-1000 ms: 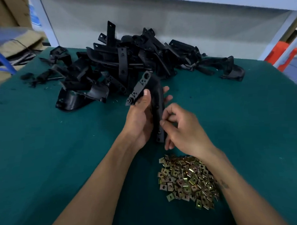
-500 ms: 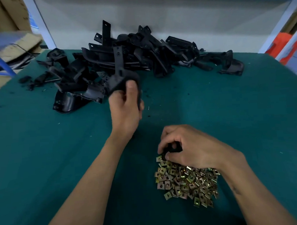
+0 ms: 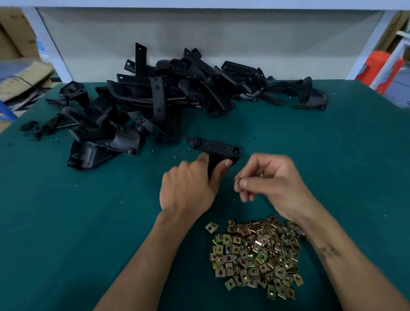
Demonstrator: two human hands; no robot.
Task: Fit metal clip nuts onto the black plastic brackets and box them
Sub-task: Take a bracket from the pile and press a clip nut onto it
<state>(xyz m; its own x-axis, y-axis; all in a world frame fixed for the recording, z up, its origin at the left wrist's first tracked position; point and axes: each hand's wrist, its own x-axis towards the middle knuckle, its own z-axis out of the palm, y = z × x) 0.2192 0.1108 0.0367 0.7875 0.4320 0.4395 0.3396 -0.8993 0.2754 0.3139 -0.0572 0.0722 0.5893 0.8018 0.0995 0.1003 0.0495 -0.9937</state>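
Cardboard boxes (image 3: 8, 30) stood at 10 o'clock, off the green counter (image 3: 61, 220). Heap of black brackets (image 3: 164, 98) lay from 10 to 1 o'clock along the far edge. Left hand (image 3: 189, 186) gripped one bracket (image 3: 216, 150) near centre, thumb and fingers curled round its stem; its perforated arm ran with long axis left-right, slightly downhill toward 3 o'clock. Right hand (image 3: 268, 185), just beside at 3 o'clock, pinched a clip nut (image 3: 237, 181) at the fingertips. Pile of clip nuts (image 3: 255, 256) lay at 5 o'clock, below the right wrist.
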